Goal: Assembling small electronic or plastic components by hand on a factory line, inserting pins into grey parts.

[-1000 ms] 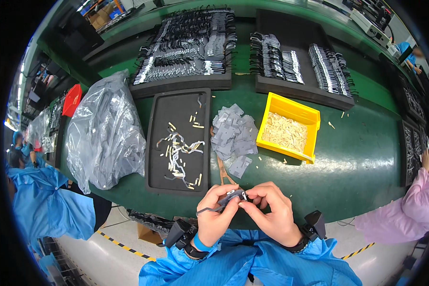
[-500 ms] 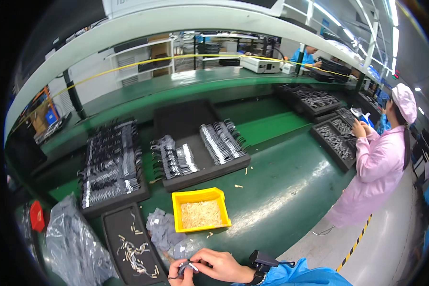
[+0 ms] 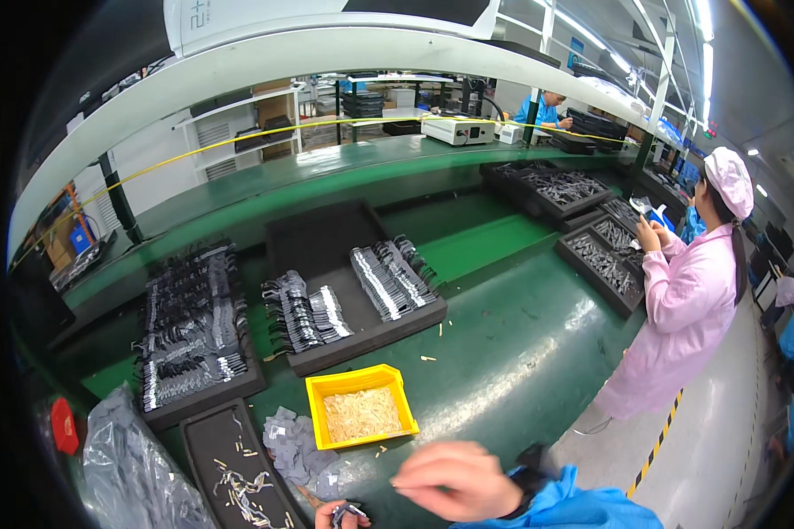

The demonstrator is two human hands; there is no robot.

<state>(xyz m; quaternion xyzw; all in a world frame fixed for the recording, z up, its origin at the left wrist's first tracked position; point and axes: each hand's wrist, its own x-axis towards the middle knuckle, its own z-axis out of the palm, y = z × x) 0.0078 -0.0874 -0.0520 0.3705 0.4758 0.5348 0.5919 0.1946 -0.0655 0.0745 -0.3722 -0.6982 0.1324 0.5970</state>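
At the lower edge, my left hand [image 3: 328,516] is closed on a small dark grey piece with a whitish part [image 3: 351,510]; most of this hand is cut off by the frame. My right hand [image 3: 454,480], smeared by motion, hovers to its right, apart from the piece, and whether its fingers hold anything does not show. Beyond the hands stands a yellow bin [image 3: 312,414] heaped with small cream-coloured strips. Flat grey pieces [image 3: 293,443] lie in a loose pile left of the bin. Beside them, a black tray [image 3: 205,467] holds scattered cream strips and curled whitish ribbons.
Two black foam trays, one at left [image 3: 254,381] and one in the middle [image 3: 362,339], carry rows of grey and black cabled parts. Clear plastic bagging [image 3: 137,467] and a red bin [image 3: 63,426] sit far left. A co-worker in pink [image 3: 688,291] stands right, by trays of small parts [image 3: 604,264].
My right hand has come away from the small piece, moving up and to the right. My left hand still holds the piece, now lower in view. The whole view has shifted slightly.
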